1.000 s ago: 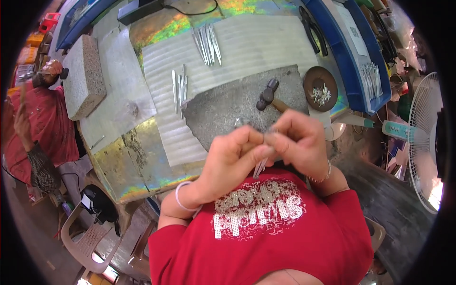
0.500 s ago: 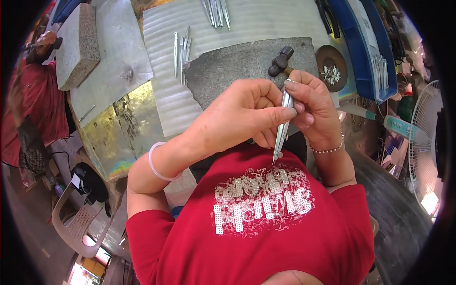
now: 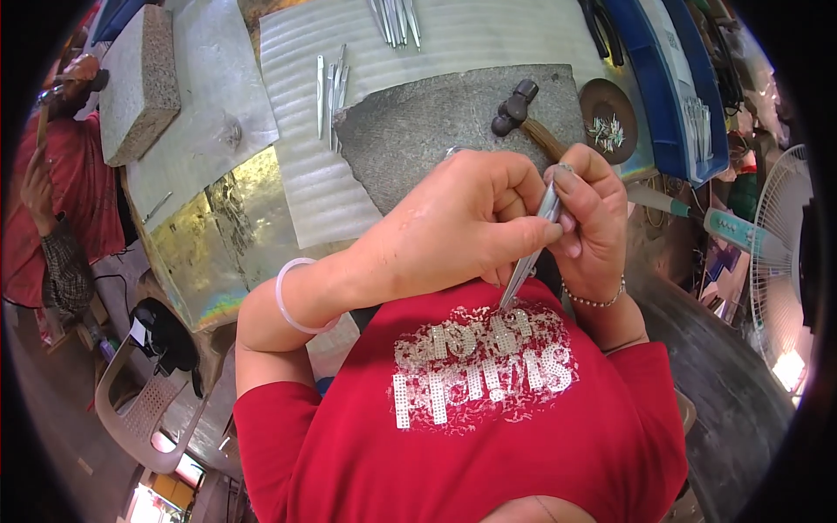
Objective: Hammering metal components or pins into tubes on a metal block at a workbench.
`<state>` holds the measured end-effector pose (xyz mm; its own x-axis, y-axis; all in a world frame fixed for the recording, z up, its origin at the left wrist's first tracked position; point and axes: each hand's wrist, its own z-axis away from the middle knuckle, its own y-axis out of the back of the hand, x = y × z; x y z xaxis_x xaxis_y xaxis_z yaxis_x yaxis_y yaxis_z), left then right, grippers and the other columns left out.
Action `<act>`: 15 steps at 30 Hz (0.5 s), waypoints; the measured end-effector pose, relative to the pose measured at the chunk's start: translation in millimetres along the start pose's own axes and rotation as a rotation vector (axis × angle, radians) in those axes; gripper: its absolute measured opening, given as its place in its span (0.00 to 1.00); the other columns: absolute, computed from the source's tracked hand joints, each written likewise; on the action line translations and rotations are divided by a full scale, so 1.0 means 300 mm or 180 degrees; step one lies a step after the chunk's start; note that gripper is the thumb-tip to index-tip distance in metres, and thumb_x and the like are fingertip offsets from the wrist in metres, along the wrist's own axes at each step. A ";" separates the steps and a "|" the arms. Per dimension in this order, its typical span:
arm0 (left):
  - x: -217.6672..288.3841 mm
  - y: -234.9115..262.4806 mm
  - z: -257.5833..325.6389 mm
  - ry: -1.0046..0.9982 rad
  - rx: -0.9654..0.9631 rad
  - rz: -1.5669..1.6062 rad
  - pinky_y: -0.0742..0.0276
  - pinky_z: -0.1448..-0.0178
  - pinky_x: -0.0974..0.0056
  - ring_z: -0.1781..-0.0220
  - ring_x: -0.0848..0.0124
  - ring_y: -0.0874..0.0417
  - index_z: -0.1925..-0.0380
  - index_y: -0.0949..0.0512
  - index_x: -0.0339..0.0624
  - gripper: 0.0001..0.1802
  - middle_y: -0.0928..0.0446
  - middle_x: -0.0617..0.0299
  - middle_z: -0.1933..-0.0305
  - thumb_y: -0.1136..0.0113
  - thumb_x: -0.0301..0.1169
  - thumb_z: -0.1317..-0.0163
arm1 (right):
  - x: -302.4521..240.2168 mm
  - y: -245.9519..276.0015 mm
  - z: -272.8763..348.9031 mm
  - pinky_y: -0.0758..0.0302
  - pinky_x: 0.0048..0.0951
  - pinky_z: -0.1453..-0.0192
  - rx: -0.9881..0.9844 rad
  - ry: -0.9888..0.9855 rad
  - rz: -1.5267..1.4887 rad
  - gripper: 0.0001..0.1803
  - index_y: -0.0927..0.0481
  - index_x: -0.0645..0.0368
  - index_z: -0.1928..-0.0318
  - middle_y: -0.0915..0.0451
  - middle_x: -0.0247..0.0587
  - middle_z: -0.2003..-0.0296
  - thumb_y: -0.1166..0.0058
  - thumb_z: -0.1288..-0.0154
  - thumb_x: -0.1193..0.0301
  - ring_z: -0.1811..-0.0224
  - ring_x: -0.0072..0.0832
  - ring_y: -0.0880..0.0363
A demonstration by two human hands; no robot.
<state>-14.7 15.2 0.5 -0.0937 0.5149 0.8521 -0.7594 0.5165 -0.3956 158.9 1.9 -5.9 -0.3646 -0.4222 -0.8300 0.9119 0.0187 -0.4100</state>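
Note:
Above my chest, both hands are closed on a slim, silvery tapered metal tool [image 3: 525, 272], tweezer-like in shape. Its narrow pointed end slants down toward my red shirt. My left hand [image 3: 475, 213] presses it from the side with the thumb laid across it. At the upper end, my right hand [image 3: 595, 205] pinches it between thumb and fingers, which hide part of it. Just beyond my right hand a hammer [image 3: 516, 109] with a wooden handle lies on a flat grey stone slab [image 3: 410, 113].
Several slim metal pieces [image 3: 331, 96] lie on white foam sheeting [image 3: 305, 187]; more [image 3: 397, 22] are farther back. A brown dish [image 3: 597, 100] holds small metal pins. Black-handled pliers [image 3: 602, 30], a blue tray [image 3: 667, 131] and a fan [image 3: 776, 261] are right. A stone block [image 3: 144, 87] and another person [image 3: 65, 200] are left.
My hands and the metal tool have shifted slightly right, and the tool has turned. More of the hammer's handle now shows. At left, the other person's hand has risen, holding a hammer-like tool.

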 end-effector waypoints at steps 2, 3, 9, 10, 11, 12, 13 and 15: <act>0.006 -0.006 -0.005 -0.0010 -0.0065 -0.0079 0.32 0.80 0.78 0.81 0.82 0.25 0.71 0.29 0.35 0.11 0.27 0.67 0.81 0.39 0.30 0.40 | 0.005 0.003 0.015 0.49 0.09 0.88 0.0071 0.0072 -0.0019 0.06 0.30 0.61 0.69 0.31 0.30 0.81 0.52 0.35 0.74 0.89 0.08 0.44; 0.008 -0.009 -0.008 0.0005 -0.0099 -0.0111 0.32 0.80 0.78 0.82 0.82 0.25 0.71 0.30 0.35 0.11 0.27 0.67 0.81 0.39 0.31 0.40 | 0.007 0.005 0.020 0.49 0.09 0.88 0.0136 0.0148 -0.0034 0.05 0.29 0.61 0.68 0.30 0.30 0.81 0.52 0.35 0.74 0.88 0.07 0.43; 0.002 -0.010 -0.018 0.0187 -0.0229 0.0057 0.30 0.80 0.78 0.82 0.81 0.24 0.71 0.30 0.35 0.12 0.26 0.65 0.82 0.38 0.32 0.41 | 0.020 0.024 0.034 0.48 0.09 0.89 0.0106 0.0071 -0.0237 0.05 0.29 0.61 0.67 0.28 0.30 0.80 0.52 0.35 0.73 0.88 0.06 0.43; -0.001 -0.010 -0.018 0.0257 -0.0232 0.0152 0.29 0.80 0.77 0.82 0.80 0.24 0.71 0.30 0.36 0.13 0.26 0.65 0.82 0.38 0.32 0.41 | 0.021 0.023 0.035 0.48 0.09 0.89 0.0104 0.0078 -0.0235 0.05 0.29 0.61 0.67 0.28 0.30 0.80 0.52 0.35 0.73 0.88 0.06 0.43; 0.000 -0.011 -0.023 0.0270 -0.0238 0.0140 0.29 0.80 0.77 0.82 0.80 0.24 0.71 0.30 0.36 0.13 0.26 0.65 0.82 0.38 0.32 0.41 | 0.022 0.027 0.033 0.48 0.09 0.89 0.0091 -0.0004 -0.0349 0.05 0.29 0.61 0.68 0.28 0.29 0.80 0.52 0.35 0.73 0.89 0.06 0.43; 0.001 -0.013 -0.027 0.0319 -0.0255 0.0236 0.28 0.80 0.78 0.82 0.80 0.23 0.70 0.30 0.36 0.12 0.25 0.64 0.82 0.38 0.32 0.41 | 0.022 0.030 0.031 0.48 0.09 0.89 0.0076 -0.0086 -0.0461 0.05 0.29 0.60 0.68 0.28 0.29 0.80 0.52 0.35 0.73 0.89 0.06 0.43; 0.002 -0.014 -0.031 0.0366 -0.0271 0.0332 0.28 0.80 0.78 0.82 0.79 0.23 0.70 0.29 0.36 0.12 0.25 0.64 0.81 0.38 0.32 0.41 | 0.020 0.034 0.028 0.48 0.09 0.89 0.0081 -0.0081 -0.0476 0.05 0.29 0.60 0.68 0.28 0.29 0.80 0.52 0.35 0.73 0.89 0.06 0.43; -0.005 -0.011 -0.027 0.0377 -0.0280 0.0378 0.28 0.80 0.78 0.82 0.79 0.23 0.70 0.29 0.36 0.12 0.24 0.63 0.81 0.38 0.32 0.41 | 0.021 0.033 0.028 0.46 0.12 0.88 0.0123 -0.0218 -0.0471 0.07 0.31 0.57 0.71 0.32 0.29 0.83 0.50 0.35 0.73 0.89 0.10 0.44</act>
<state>-6.9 18.4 -2.3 -0.0990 0.6501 0.7533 -0.6878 0.5024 -0.5240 167.3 -8.3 -12.1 -0.4829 -0.4786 -0.7333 0.8562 -0.0825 -0.5100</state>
